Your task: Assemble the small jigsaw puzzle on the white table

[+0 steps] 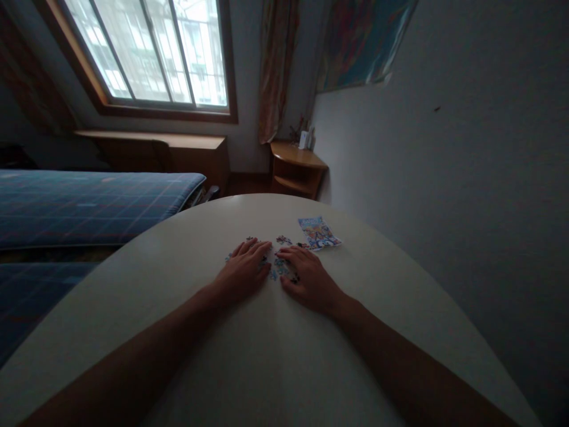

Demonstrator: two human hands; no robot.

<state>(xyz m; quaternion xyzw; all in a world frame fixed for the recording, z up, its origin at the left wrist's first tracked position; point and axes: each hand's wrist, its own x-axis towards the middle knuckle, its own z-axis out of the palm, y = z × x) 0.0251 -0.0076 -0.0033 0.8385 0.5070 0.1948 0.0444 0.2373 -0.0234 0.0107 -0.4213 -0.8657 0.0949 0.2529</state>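
Small jigsaw pieces lie loose on a round white table, between and under both hands. My left hand rests palm down on some of them, fingers stretched forward and thumb pointing right. Across a narrow gap, my right hand lies over other pieces, its fingers spread toward the left. Pieces beneath the palms are hidden. Just beyond the right hand is a colourful printed picture sheet, flat on the table and touched by neither hand.
A bed with a blue plaid cover stands left of the table. Behind are a wooden desk under the window and a corner shelf holding small items. A bare wall runs along the right.
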